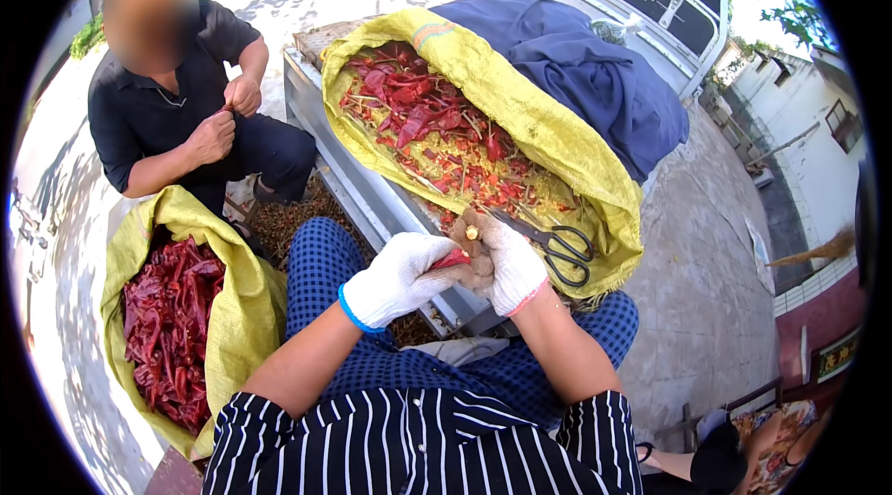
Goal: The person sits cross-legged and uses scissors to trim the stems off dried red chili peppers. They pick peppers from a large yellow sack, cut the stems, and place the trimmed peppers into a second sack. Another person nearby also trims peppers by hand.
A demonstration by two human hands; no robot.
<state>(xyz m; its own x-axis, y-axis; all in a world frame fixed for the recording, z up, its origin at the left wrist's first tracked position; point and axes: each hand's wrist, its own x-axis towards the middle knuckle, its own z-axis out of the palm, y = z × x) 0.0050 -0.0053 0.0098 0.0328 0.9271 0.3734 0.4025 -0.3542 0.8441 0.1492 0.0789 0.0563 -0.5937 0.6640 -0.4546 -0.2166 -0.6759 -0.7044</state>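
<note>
My left hand (401, 282), in a white knit glove with a blue cuff, pinches a dried red chili pepper (451, 259). Close against it is my right hand (512, 265), whose glove has a pink cuff and brown-stained fingers. A small pale yellow piece (472, 233), apparently a pepper's seed core, sticks up from its fingertips. Both hands are over the near edge of an open yellow woven sack (557, 140) with red peppers (418, 101), torn bits and loose seeds in it. Black-handled scissors (571, 251) lie on the sack beside my right hand, their blades partly covered.
At left stands another yellow sack (240, 328) full of red peppers (174, 335). A seated person (174, 91) handles a small item there. The large sack rests on a metal truck bed (362, 195), beside a blue cloth (550, 56). Someone else's legs (725, 453) show at lower right.
</note>
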